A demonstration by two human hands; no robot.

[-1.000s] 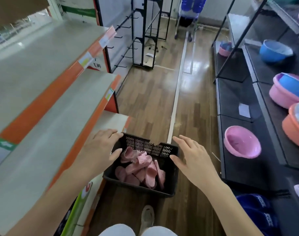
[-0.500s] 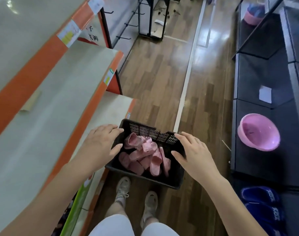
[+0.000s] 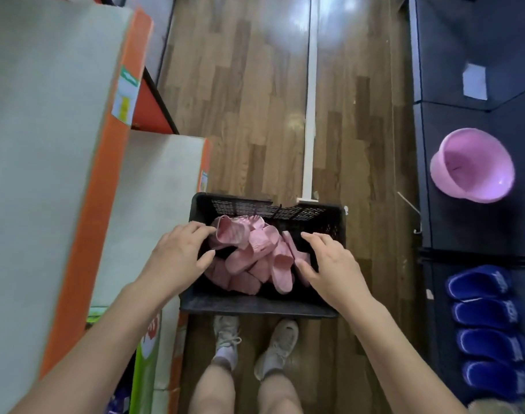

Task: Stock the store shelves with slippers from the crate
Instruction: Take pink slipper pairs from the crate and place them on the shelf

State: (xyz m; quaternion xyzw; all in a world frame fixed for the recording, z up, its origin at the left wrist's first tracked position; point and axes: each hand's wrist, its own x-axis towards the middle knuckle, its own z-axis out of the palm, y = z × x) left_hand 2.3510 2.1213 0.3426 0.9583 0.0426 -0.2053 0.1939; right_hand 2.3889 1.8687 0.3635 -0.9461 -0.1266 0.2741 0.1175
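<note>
A black plastic crate [image 3: 255, 306] stands on the wooden floor just in front of my feet. Several pink slippers [image 3: 255, 252] lie piled inside it. My left hand [image 3: 177, 255] hovers over the crate's left side with relaxed fingers, fingertips at the topmost pink slipper [image 3: 230, 234]; I cannot tell if they touch. My right hand [image 3: 333, 264] is spread over the right side of the pile and holds nothing. Pale shelves with orange edges [image 3: 85, 222] rise on my left.
A dark shelf unit [image 3: 470, 234] runs along the right, carrying a pink basin [image 3: 473, 165], a white paper tag [image 3: 475, 82] and a row of blue slippers [image 3: 488, 333]. A white strip [image 3: 310, 115] runs down the floor of the aisle.
My view has tipped down over the crate. Both hands have dropped from above the rim into the crate, close to the slippers.
</note>
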